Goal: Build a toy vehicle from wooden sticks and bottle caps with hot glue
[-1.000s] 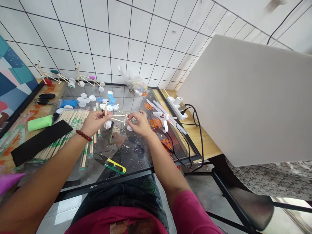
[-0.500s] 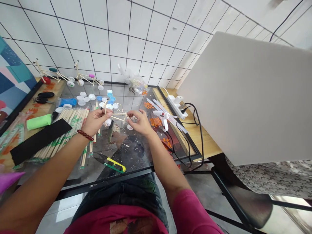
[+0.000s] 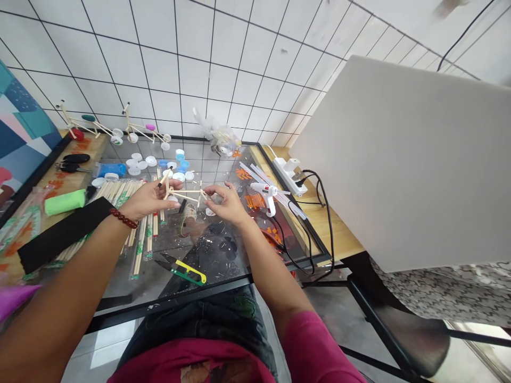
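Observation:
A small frame of joined wooden sticks (image 3: 186,192) is held between both hands above the glass tabletop. At its left end, black-tipped sticks rise near my left hand (image 3: 149,201), whose thumb and fingers close around that end. On the opposite side, my right hand (image 3: 227,204) pinches the frame close to a cross stick, with its fingertips partly covering the joint. White and blue bottle caps (image 3: 178,176) lie just beyond the frame. Below the hands rest yellow-and-green thread snips (image 3: 186,270). Wrapped chopsticks (image 3: 139,247) lie beneath my left forearm.
A white glue gun (image 3: 266,196), clear glue sticks (image 3: 255,173) and a power strip (image 3: 288,173) with black cables are on the right. Two stick models (image 3: 139,126) stand by the wall. A black strip (image 3: 66,231) and green roll (image 3: 66,202) lie left.
The stick frame has turned and tilted, so its black-tipped end leans differently and the right cross stick shows more. My left hand has shifted slightly left; the right has barely moved.

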The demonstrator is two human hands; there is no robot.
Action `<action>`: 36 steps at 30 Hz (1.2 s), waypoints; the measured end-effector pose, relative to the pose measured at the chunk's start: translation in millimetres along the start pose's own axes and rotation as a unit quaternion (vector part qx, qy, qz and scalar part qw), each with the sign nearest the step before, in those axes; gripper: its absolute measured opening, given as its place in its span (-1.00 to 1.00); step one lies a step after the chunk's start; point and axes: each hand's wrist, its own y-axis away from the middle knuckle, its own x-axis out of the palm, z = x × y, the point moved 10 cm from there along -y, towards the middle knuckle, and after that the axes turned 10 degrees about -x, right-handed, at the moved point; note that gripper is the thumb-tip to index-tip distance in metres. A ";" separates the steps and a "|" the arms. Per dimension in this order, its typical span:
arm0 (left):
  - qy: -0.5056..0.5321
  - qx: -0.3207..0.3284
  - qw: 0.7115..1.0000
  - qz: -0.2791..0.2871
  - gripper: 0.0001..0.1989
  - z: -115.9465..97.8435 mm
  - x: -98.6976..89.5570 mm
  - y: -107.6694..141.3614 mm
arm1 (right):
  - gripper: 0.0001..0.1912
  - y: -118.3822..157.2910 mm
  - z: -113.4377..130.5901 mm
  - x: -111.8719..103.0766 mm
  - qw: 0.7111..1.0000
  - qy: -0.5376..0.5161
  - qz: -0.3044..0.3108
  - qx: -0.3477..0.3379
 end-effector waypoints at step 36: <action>-0.181 0.039 0.982 0.043 0.32 3.1 -9.5 4.3 | -0.65 -0.4 -20.6 -50.9 0.954 0.238 0.094 0.154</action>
